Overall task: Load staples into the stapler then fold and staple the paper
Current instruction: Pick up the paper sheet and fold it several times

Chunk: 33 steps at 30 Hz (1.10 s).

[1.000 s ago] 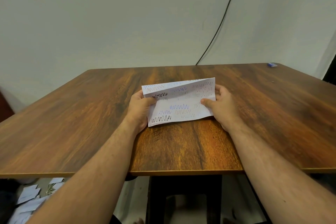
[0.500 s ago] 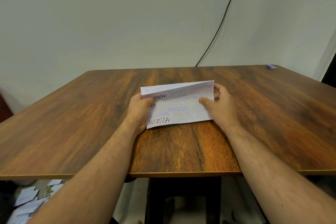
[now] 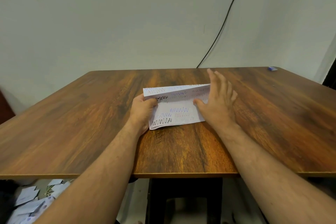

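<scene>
A white sheet of paper [image 3: 177, 107] with coloured zigzag scribbles lies folded on the wooden table [image 3: 91, 123], its far flap standing a little raised. My left hand [image 3: 142, 110] pinches the paper's left edge, thumb on top. My right hand [image 3: 217, 101] is spread with straight fingers over the paper's right end, the thumb touching the sheet. No stapler or staples are in view on the table near the paper.
A small blue object [image 3: 272, 68] lies at the table's far right corner. A black cable [image 3: 223, 22] runs down the wall behind the table. Loose papers [image 3: 31, 203] are scattered on the floor at lower left. A dark stool [image 3: 183, 200] stands under the table.
My right hand has let go of the paper's right edge and opened, its fingers now straight and spread over that end. The left hand keeps its pinch.
</scene>
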Each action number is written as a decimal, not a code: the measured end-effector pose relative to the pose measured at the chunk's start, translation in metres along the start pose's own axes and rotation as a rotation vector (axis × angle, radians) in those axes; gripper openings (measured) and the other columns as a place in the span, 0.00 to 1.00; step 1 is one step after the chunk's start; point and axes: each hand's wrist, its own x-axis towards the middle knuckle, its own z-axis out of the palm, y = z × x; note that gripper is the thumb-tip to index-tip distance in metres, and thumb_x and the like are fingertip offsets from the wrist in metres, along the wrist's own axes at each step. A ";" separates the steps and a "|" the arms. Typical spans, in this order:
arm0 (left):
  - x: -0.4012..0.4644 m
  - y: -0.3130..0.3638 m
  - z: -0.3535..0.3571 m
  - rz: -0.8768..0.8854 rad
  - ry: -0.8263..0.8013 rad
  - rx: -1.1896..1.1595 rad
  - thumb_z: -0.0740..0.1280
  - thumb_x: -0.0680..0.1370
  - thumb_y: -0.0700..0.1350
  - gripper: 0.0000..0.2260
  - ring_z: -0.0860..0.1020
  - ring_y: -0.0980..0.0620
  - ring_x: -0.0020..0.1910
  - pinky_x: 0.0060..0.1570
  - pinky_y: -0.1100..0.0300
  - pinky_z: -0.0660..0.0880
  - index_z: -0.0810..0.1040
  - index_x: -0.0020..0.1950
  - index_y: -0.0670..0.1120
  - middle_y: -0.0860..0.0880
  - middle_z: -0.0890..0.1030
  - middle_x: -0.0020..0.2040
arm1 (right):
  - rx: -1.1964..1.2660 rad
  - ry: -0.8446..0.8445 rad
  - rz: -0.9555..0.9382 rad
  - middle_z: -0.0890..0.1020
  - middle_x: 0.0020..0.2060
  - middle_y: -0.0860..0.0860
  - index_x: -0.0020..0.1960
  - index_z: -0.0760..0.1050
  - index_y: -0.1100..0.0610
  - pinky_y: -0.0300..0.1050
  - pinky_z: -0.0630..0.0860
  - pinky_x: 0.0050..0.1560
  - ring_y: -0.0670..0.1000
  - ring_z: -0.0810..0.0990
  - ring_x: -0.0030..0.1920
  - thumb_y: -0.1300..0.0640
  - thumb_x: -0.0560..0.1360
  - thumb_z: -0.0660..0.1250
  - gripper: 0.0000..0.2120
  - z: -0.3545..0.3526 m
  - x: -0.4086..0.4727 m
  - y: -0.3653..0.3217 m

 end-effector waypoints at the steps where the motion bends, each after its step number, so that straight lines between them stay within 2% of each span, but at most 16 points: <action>1: 0.000 0.000 0.000 0.003 -0.003 0.007 0.58 0.79 0.26 0.16 0.83 0.40 0.56 0.54 0.45 0.83 0.78 0.64 0.36 0.39 0.83 0.57 | -0.036 -0.022 -0.061 0.60 0.79 0.54 0.82 0.52 0.49 0.62 0.55 0.74 0.57 0.57 0.78 0.47 0.72 0.75 0.46 -0.001 0.002 -0.006; 3: 0.001 -0.002 -0.002 0.011 -0.010 0.008 0.58 0.79 0.26 0.16 0.84 0.40 0.56 0.52 0.46 0.83 0.77 0.64 0.36 0.39 0.84 0.57 | -0.087 -0.124 -0.170 0.60 0.80 0.51 0.82 0.53 0.49 0.64 0.48 0.75 0.55 0.54 0.80 0.43 0.74 0.72 0.43 0.000 0.008 -0.023; 5: 0.001 -0.002 -0.003 0.023 -0.024 0.011 0.60 0.79 0.27 0.15 0.85 0.43 0.51 0.47 0.49 0.84 0.78 0.62 0.38 0.41 0.85 0.53 | -0.182 -0.232 -0.260 0.65 0.79 0.47 0.81 0.57 0.46 0.69 0.38 0.75 0.52 0.54 0.81 0.38 0.76 0.66 0.37 0.003 0.016 -0.045; 7: 0.000 -0.002 -0.003 0.057 -0.064 0.025 0.63 0.78 0.27 0.14 0.86 0.45 0.46 0.45 0.52 0.84 0.81 0.59 0.39 0.43 0.86 0.48 | -0.258 -0.285 -0.344 0.74 0.73 0.45 0.78 0.64 0.44 0.72 0.31 0.72 0.51 0.58 0.80 0.37 0.78 0.62 0.31 0.006 0.025 -0.067; 8: -0.001 -0.003 -0.003 0.073 -0.084 0.029 0.63 0.78 0.27 0.13 0.86 0.45 0.44 0.44 0.51 0.84 0.81 0.58 0.39 0.43 0.87 0.46 | -0.253 -0.331 -0.366 0.76 0.71 0.45 0.77 0.66 0.44 0.71 0.31 0.73 0.51 0.61 0.79 0.38 0.78 0.63 0.29 0.008 0.030 -0.078; 10: -0.001 -0.003 -0.003 0.089 -0.093 0.023 0.62 0.78 0.26 0.14 0.85 0.46 0.41 0.42 0.52 0.84 0.81 0.55 0.39 0.43 0.87 0.43 | -0.162 -0.500 -0.335 0.75 0.72 0.46 0.77 0.67 0.45 0.68 0.40 0.76 0.51 0.66 0.76 0.44 0.78 0.65 0.27 0.009 0.040 -0.095; 12: 0.000 -0.004 -0.003 0.105 -0.099 0.027 0.59 0.76 0.23 0.16 0.85 0.45 0.39 0.40 0.53 0.83 0.81 0.53 0.39 0.43 0.86 0.41 | -0.049 -0.625 -0.285 0.76 0.71 0.46 0.75 0.70 0.46 0.62 0.57 0.76 0.51 0.71 0.72 0.48 0.77 0.68 0.27 0.009 0.048 -0.106; 13: 0.000 -0.004 -0.003 0.114 -0.111 0.038 0.57 0.75 0.22 0.17 0.84 0.46 0.38 0.38 0.54 0.82 0.80 0.52 0.39 0.44 0.85 0.39 | 0.015 -0.656 -0.265 0.79 0.68 0.46 0.72 0.74 0.46 0.58 0.66 0.71 0.50 0.75 0.68 0.49 0.75 0.70 0.25 0.009 0.052 -0.109; 15: -0.002 -0.003 -0.001 0.133 -0.121 0.065 0.54 0.74 0.20 0.19 0.84 0.49 0.36 0.35 0.57 0.81 0.78 0.50 0.38 0.45 0.84 0.36 | 0.138 -0.713 -0.221 0.86 0.53 0.46 0.59 0.84 0.48 0.47 0.79 0.52 0.47 0.83 0.53 0.52 0.71 0.74 0.16 0.008 0.058 -0.113; 16: -0.002 -0.003 -0.001 0.138 -0.125 0.069 0.54 0.74 0.20 0.20 0.84 0.50 0.35 0.34 0.58 0.81 0.78 0.51 0.39 0.46 0.84 0.36 | 0.141 -0.736 -0.215 0.86 0.45 0.46 0.52 0.86 0.49 0.42 0.77 0.42 0.47 0.83 0.47 0.54 0.70 0.75 0.11 0.009 0.061 -0.116; 18: -0.001 -0.004 -0.001 0.136 -0.146 0.059 0.56 0.74 0.21 0.20 0.85 0.49 0.38 0.37 0.57 0.82 0.77 0.54 0.40 0.46 0.85 0.38 | 0.086 -0.746 -0.226 0.86 0.40 0.48 0.47 0.86 0.52 0.43 0.77 0.37 0.48 0.84 0.42 0.56 0.70 0.76 0.06 0.011 0.068 -0.121; 20: 0.000 -0.005 -0.005 0.132 -0.168 0.048 0.57 0.75 0.22 0.20 0.85 0.47 0.41 0.41 0.53 0.83 0.76 0.58 0.42 0.45 0.86 0.42 | 0.053 -0.706 -0.225 0.86 0.42 0.51 0.47 0.86 0.54 0.48 0.82 0.42 0.50 0.85 0.43 0.58 0.72 0.75 0.04 0.013 0.073 -0.124; 23: 0.001 -0.005 -0.007 0.128 -0.163 0.061 0.57 0.76 0.24 0.22 0.85 0.45 0.44 0.45 0.50 0.83 0.75 0.63 0.42 0.44 0.85 0.46 | 0.059 -0.664 -0.221 0.87 0.43 0.51 0.48 0.86 0.53 0.52 0.83 0.47 0.51 0.85 0.43 0.56 0.73 0.76 0.05 0.016 0.079 -0.123; 27: 0.000 -0.004 -0.006 0.130 -0.159 0.065 0.57 0.76 0.24 0.24 0.84 0.42 0.48 0.50 0.44 0.82 0.74 0.67 0.42 0.41 0.85 0.51 | 0.126 -0.644 -0.207 0.85 0.43 0.47 0.49 0.87 0.51 0.45 0.79 0.45 0.47 0.83 0.44 0.53 0.73 0.76 0.06 0.012 0.080 -0.117; 29: -0.001 -0.004 -0.004 0.124 -0.162 0.079 0.57 0.76 0.24 0.23 0.84 0.42 0.49 0.51 0.43 0.82 0.76 0.65 0.43 0.40 0.84 0.51 | 0.152 -0.616 -0.196 0.85 0.41 0.46 0.48 0.87 0.51 0.43 0.77 0.44 0.47 0.83 0.44 0.54 0.72 0.76 0.05 0.010 0.079 -0.113; 33: -0.003 -0.002 -0.002 0.108 -0.121 0.129 0.57 0.77 0.25 0.17 0.84 0.43 0.46 0.48 0.47 0.81 0.78 0.53 0.43 0.43 0.85 0.45 | 0.175 -0.603 -0.205 0.86 0.43 0.47 0.48 0.87 0.52 0.42 0.77 0.44 0.47 0.83 0.44 0.53 0.73 0.76 0.05 0.009 0.074 -0.113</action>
